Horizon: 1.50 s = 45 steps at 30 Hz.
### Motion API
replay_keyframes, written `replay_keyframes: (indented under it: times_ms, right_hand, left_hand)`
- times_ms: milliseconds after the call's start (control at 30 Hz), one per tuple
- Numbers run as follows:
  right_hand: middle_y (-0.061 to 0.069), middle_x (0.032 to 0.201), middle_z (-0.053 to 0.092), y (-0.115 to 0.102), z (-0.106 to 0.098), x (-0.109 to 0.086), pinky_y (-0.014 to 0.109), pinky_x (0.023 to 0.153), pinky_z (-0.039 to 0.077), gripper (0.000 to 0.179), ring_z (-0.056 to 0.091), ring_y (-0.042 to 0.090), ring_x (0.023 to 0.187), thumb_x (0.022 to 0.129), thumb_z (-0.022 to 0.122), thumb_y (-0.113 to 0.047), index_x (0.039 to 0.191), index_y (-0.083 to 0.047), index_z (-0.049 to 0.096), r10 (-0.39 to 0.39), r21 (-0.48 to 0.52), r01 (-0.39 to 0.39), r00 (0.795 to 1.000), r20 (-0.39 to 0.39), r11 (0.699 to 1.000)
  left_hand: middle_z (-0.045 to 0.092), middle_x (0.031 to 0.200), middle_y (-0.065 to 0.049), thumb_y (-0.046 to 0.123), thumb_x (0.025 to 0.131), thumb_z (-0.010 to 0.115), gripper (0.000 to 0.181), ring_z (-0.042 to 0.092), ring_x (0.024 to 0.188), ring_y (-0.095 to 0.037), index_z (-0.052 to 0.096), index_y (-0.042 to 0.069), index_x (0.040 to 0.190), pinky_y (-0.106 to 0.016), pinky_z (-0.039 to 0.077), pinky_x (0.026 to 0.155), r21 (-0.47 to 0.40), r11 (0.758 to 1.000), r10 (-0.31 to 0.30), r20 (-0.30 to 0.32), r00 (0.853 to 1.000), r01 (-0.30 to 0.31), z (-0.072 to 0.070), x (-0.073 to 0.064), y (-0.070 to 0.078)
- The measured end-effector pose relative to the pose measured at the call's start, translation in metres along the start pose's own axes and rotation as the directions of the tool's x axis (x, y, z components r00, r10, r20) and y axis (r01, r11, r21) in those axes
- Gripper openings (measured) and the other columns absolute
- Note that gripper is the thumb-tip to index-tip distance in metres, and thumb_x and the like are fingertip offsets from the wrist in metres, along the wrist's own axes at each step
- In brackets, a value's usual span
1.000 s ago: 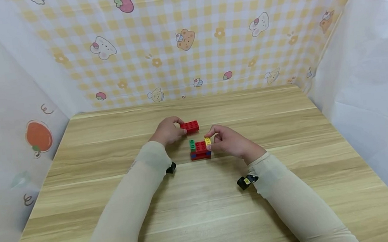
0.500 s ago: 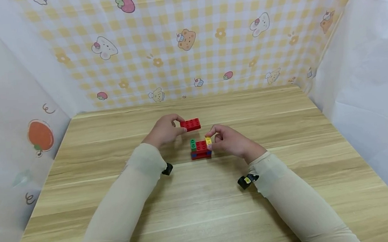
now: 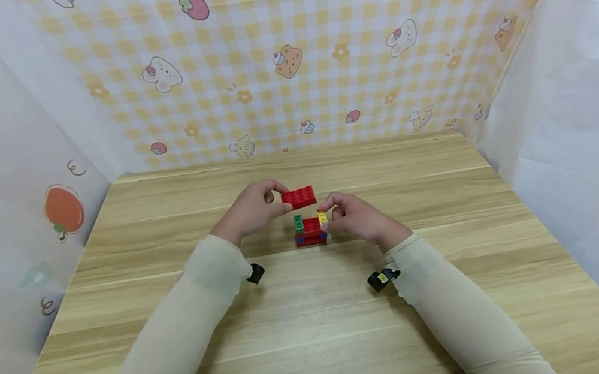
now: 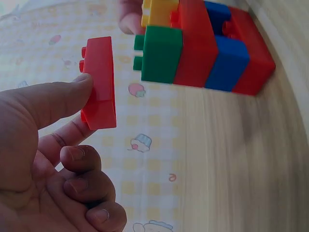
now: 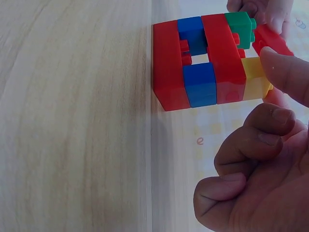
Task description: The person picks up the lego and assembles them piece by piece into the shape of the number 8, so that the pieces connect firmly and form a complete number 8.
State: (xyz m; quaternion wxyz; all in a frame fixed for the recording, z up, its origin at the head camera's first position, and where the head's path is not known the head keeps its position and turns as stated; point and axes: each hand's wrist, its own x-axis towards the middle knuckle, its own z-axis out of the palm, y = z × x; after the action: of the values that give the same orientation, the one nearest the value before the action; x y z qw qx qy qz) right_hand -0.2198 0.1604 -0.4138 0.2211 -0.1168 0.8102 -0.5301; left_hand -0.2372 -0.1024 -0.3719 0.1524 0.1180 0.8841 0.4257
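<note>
My left hand pinches a red toy brick between thumb and finger, its studs facing up, held apart from and above a small brick stack. In the left wrist view that red brick is gripped near one end. The stack has a red brick at the bottom, two blue bricks at its ends, another red brick across them, then a green brick on the left and a yellow brick on the right. My right hand pinches the yellow brick, its other fingers curled.
The stack stands on a wooden table. Behind it hangs a yellow checked cloth with printed figures, and white cloth closes off the sides. A black strap device sits at the right wrist.
My left hand has lifted the red brick and brought it nearer, slightly right, above the stack. The left forearm has shifted left. My right hand keeps its hold on the yellow brick.
</note>
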Motion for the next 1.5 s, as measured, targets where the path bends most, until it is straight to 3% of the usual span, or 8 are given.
replay_keyframes:
  times_ms: [300,900,1500]
  right_hand:
    - [0.001,0.072,0.045,0.003,0.0,0.002,0.028,0.057,0.035,0.028,0.041,0.017,0.062,0.095,0.077,-0.011,0.117,-0.007,0.06,-0.015,-0.004,0.015,1.0,-0.017,1.0]
    - [0.001,0.071,0.046,0.003,-0.001,0.002,0.027,0.056,0.034,0.027,0.042,0.017,0.061,0.094,0.077,-0.009,0.116,-0.007,0.062,-0.034,-0.004,0.034,0.999,-0.008,0.999]
    - [0.0,0.07,0.045,0.004,-0.002,0.001,0.027,0.057,0.035,0.027,0.041,0.017,0.061,0.094,0.078,-0.009,0.116,-0.007,0.062,-0.047,0.002,0.047,0.999,-0.002,0.999]
  left_hand:
    - [0.037,0.076,-0.002,0.024,0.098,0.076,0.025,0.037,0.063,-0.019,0.069,0.017,0.121,-0.031,0.033,0.06,-0.081,0.996,0.027,0.021,0.999,-0.025,0.011,-0.008,0.001]
    - [0.035,0.073,0.0,0.025,0.097,0.076,0.026,0.034,0.06,-0.017,0.07,0.018,0.122,-0.031,0.031,0.058,-0.092,0.995,0.032,0.016,0.999,-0.03,0.024,-0.012,-0.006]
    - [0.035,0.072,0.0,0.025,0.098,0.075,0.023,0.033,0.058,-0.017,0.07,0.018,0.12,-0.031,0.032,0.057,-0.103,0.994,0.05,0.02,0.999,-0.048,0.029,-0.013,-0.009]
